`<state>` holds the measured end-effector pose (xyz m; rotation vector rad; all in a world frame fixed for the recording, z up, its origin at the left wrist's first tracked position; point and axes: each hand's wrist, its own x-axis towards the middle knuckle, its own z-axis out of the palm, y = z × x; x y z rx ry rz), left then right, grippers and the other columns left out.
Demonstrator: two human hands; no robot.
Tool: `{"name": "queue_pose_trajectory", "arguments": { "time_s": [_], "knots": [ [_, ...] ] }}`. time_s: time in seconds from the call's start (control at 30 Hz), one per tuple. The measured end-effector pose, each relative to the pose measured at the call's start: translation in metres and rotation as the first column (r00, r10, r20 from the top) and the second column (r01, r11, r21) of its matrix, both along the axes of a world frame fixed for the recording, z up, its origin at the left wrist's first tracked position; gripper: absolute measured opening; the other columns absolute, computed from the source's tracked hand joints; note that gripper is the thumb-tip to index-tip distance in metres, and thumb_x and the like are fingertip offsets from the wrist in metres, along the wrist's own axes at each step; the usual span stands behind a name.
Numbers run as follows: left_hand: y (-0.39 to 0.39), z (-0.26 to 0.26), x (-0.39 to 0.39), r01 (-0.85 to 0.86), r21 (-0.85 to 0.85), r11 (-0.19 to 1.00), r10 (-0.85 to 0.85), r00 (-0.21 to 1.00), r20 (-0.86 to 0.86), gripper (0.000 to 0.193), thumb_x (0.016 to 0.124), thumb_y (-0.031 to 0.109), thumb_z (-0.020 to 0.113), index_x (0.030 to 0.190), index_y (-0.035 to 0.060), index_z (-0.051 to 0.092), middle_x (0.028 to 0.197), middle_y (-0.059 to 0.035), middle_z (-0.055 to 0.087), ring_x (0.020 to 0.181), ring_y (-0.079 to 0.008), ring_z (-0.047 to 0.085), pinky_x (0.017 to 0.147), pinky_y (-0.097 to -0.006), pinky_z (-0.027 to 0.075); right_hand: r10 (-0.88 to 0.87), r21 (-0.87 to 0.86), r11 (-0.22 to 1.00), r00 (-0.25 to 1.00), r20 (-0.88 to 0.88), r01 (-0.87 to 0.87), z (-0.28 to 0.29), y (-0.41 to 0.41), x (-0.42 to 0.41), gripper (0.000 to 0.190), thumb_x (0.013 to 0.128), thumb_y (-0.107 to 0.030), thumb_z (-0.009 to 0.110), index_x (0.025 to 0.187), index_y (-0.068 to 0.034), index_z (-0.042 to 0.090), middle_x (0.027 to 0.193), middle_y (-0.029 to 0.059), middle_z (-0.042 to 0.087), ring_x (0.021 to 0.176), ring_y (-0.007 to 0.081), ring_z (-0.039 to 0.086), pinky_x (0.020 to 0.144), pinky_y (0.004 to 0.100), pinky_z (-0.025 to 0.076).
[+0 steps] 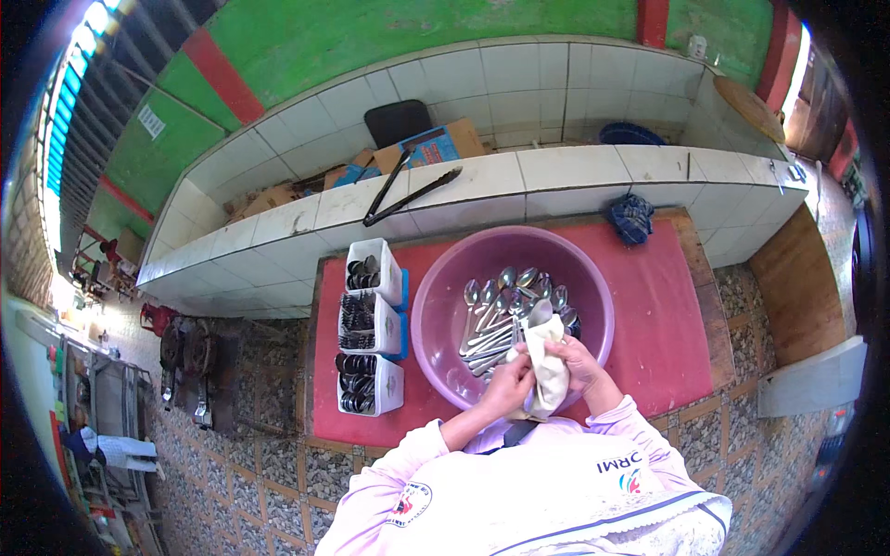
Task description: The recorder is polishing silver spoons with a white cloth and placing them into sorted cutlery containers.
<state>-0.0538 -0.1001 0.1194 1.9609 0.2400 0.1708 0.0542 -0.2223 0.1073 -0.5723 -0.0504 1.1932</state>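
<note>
Over the near side of a purple plastic basin (445, 278), both hands hold a cream cloth (547, 365) wrapped partly round a metal spoon (541, 313), whose bowl sticks out at the top. My left hand (511, 382) pinches the cloth's left edge. My right hand (578, 361) grips the cloth from the right side. Several metal spoons (488, 292) and other cutlery lie in a heap inside the basin. Left of it stand white plastic containers: the back one (389, 267) and front one (391, 386) hold spoons, the middle one (387, 323) holds forks.
The basin stands on a red-covered table (660, 306). A crumpled dark blue cloth (630, 217) lies at its back right. Black tongs (400, 201) rest on the tiled ledge (570, 167) behind, with cardboard (462, 139) beyond. Burners (198, 347) stand on the left; a person (115, 448) is farther off.
</note>
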Motion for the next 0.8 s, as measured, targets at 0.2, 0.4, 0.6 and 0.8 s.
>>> {"name": "queue_pose_trajectory", "arguments": {
  "time_s": [0.2,0.4,0.6,0.8],
  "knots": [
    [0.039,0.052,0.008,0.001,0.110,0.994,0.004,0.999,-0.043,0.020,0.078,0.020,0.059,0.080,0.0009,0.060,0.055,-0.0067,0.055,0.052,-0.0090,0.052,0.050,-0.0261,0.041,-0.011,-0.291,0.945,0.906,0.423,0.148,0.017,-0.003,0.008,0.021,0.076,-0.004,0.060,0.096,-0.003,0.056,0.085,0.0048,0.061,0.072,0.0136,0.060,0.064,0.0268,0.050],
    [0.045,0.063,0.027,-0.141,0.123,0.982,0.094,0.942,0.322,0.012,0.072,0.009,0.065,0.078,-0.0008,0.063,0.065,-0.0078,0.059,0.055,-0.0091,0.052,0.050,-0.0226,0.041,0.201,-0.324,0.946,0.781,0.592,0.002,0.032,0.008,-0.007,0.023,0.075,-0.009,0.065,0.096,-0.005,0.057,0.085,-0.0011,0.060,0.073,0.0073,0.055,0.064,0.0224,0.045],
    [0.060,0.061,0.011,-0.187,0.041,0.982,0.171,0.952,0.253,0.006,0.072,0.004,0.064,0.074,-0.0015,0.064,0.065,-0.0058,0.059,0.056,-0.0076,0.053,0.049,-0.0219,0.041,0.411,-0.430,0.893,0.636,0.653,-0.136,0.056,0.006,-0.005,0.030,0.074,-0.017,0.067,0.099,-0.005,0.057,0.089,0.0004,0.059,0.080,0.0075,0.053,0.071,0.0232,0.044],
    [0.091,0.070,-0.005,-0.343,-0.198,0.918,0.377,0.909,0.175,0.007,0.076,0.004,0.061,0.079,-0.0020,0.064,0.068,-0.0042,0.059,0.046,-0.0053,0.051,0.041,-0.0178,0.039,0.472,-0.467,0.866,0.596,0.650,-0.177,0.051,0.004,0.000,0.034,0.073,-0.019,0.068,0.101,-0.004,0.057,0.090,0.0015,0.060,0.081,0.0086,0.054,0.072,0.0245,0.044]
  ]
}}
